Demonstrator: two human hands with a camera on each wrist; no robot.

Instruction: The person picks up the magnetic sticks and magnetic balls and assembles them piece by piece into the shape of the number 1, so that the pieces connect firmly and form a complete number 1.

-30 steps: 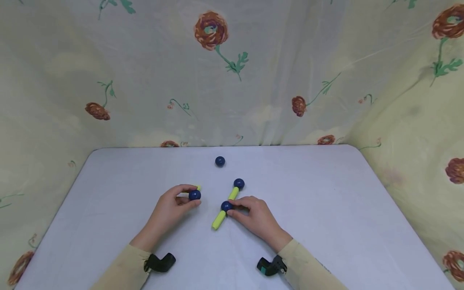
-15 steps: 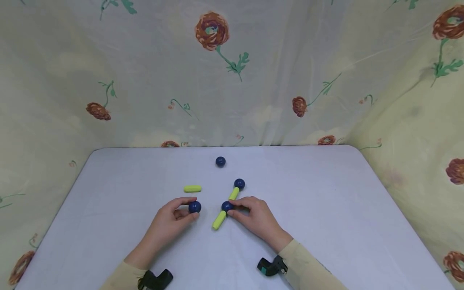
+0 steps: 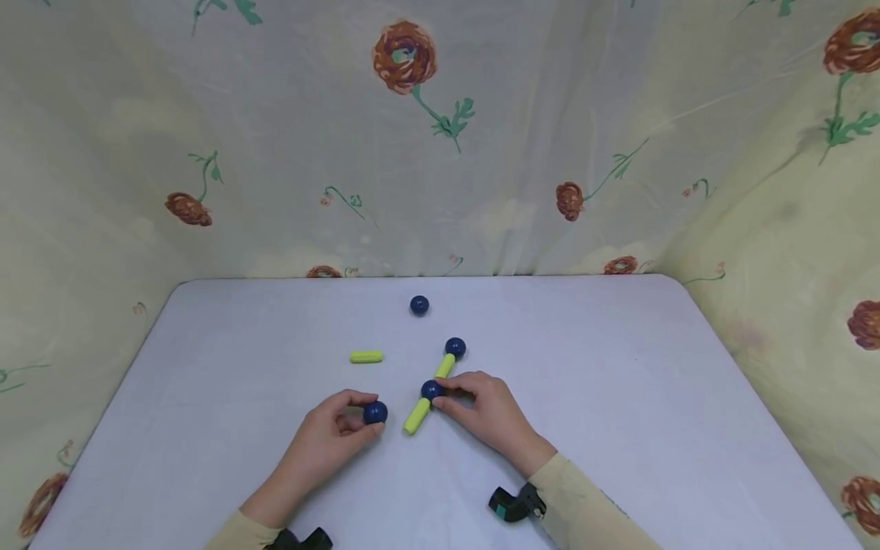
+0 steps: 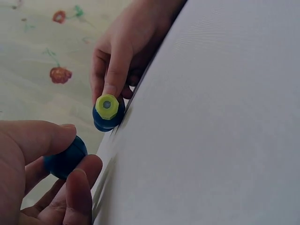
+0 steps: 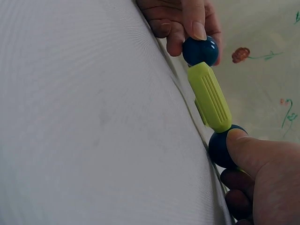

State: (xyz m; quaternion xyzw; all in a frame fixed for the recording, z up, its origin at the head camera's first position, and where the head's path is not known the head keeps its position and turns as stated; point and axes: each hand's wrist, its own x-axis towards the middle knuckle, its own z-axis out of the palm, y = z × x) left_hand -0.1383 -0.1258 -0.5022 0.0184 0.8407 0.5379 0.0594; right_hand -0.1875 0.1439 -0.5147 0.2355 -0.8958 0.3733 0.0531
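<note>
My left hand [image 3: 330, 435] pinches a dark blue ball [image 3: 375, 412] between thumb and fingers, left of the near end of a joined chain. In the chain, two yellow-green ribbed rods, the near rod [image 3: 416, 417] and the far rod [image 3: 445, 365], meet at a middle blue ball [image 3: 431, 389]. Another blue ball [image 3: 455, 347] caps the far end. Thumb and fingertips of my right hand [image 3: 488, 412] grip the middle ball. The near rod's free end, a light octagonal face [image 4: 107, 107] with a grey centre, shows in the left wrist view. A gap separates it from the left-hand ball.
A loose yellow-green rod [image 3: 366, 357] lies left of the chain. Farther back sits a single blue ball [image 3: 419, 305]. The white-covered table [image 3: 584, 359] ends at a flower-print curtain [image 3: 509, 153] behind and at both sides.
The left hand has drawn the blue ball toward the near side, away from the loose rod, and lately slightly right toward the chain's near end. The right hand and chain stay put.
</note>
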